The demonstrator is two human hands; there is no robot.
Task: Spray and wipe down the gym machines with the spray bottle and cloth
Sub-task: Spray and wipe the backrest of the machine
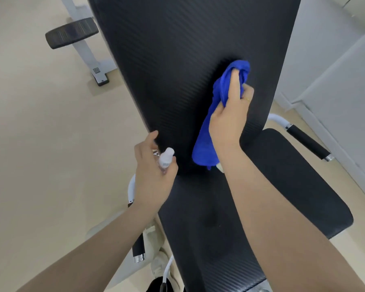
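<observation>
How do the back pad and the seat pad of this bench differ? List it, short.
The back pad is long and tilted up; the seat pad is shorter, wider and looks closer to level.
The right hand presses the blue cloth on the back pad; nothing is wiping the seat pad.
The left hand, gripping the spray bottle, is at the back pad's lower edge, not the seat pad.
Both are black with a ribbed texture.

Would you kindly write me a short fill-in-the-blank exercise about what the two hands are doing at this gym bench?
1. The right hand presses a ____ cloth against the black backrest pad.
2. The left hand holds the spray ____.
3. The seat pad is coloured ____.

Missing words: blue; bottle; black
</observation>
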